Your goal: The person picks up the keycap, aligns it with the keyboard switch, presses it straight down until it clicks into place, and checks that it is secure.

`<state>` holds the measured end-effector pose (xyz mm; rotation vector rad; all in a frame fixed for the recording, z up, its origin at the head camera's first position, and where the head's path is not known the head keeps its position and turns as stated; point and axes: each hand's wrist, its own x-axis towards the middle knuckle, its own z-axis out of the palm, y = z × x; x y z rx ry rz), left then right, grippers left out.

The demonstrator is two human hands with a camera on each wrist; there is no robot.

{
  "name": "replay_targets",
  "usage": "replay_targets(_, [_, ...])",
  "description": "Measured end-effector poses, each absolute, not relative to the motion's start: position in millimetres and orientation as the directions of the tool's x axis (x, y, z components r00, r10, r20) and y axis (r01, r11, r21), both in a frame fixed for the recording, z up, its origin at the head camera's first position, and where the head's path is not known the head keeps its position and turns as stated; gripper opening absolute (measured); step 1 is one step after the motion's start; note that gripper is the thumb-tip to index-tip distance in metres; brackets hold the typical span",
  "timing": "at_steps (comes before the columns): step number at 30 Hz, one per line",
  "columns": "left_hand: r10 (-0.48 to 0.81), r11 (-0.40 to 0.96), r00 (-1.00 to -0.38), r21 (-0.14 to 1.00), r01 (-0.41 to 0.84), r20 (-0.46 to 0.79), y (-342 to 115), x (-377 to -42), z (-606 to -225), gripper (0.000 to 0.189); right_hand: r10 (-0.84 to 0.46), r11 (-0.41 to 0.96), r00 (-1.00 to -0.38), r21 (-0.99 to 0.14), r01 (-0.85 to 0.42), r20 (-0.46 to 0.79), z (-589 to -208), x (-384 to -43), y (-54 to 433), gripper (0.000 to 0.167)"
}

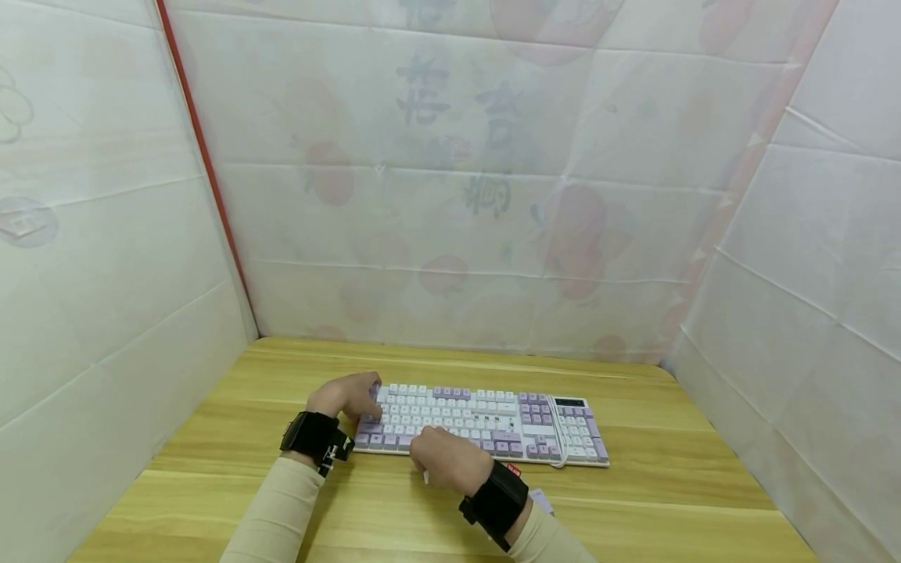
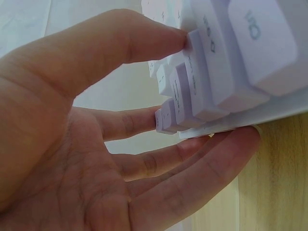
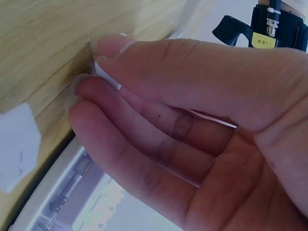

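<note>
A white and lilac keyboard (image 1: 450, 407) lies on the wooden table, with a few bare switches (image 1: 493, 419) showing where keys lack caps. At its left end, my left hand (image 1: 352, 395) holds the edge. The thumb (image 2: 149, 38) presses on the lilac side keys (image 2: 192, 77), and the other fingers reach along the edge and beneath it. My right hand (image 1: 450, 460) is at the keyboard's front edge, pinching a small white keycap (image 3: 107, 76) between thumb and fingertips, mostly covered. Another white keycap (image 3: 19, 147) appears near the front edge in the right wrist view.
A white cable (image 1: 558, 430) lies bundled across the keyboard's right part. Beside the right wrist are a red tag (image 1: 514, 469) and a partly hidden pale lilac item (image 1: 542, 500). Printed white cloth walls (image 1: 450, 219) enclose the table (image 1: 676, 485) at back and sides.
</note>
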<state>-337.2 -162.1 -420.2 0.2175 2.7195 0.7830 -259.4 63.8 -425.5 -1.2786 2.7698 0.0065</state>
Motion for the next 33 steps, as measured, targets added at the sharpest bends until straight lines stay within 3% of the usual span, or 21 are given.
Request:
replay_targets(15, [0.225, 0.839, -0.943, 0.541, 0.059, -0.246, -161.3, -336.5, -418.6, 0.057, -0.751, 0.659, -0.653, -0.061, -0.749, -0.095, -418.1, -261.8, 67.4, 0.065])
replay_targets(33, [0.249, 0.835, -0.937, 0.545, 0.08, -0.243, -161.9, -333.6, -415.5, 0.051, -0.791, 0.609, -0.612, -0.152, -0.779, -0.03, -410.0, -267.4, 74.0, 0.062])
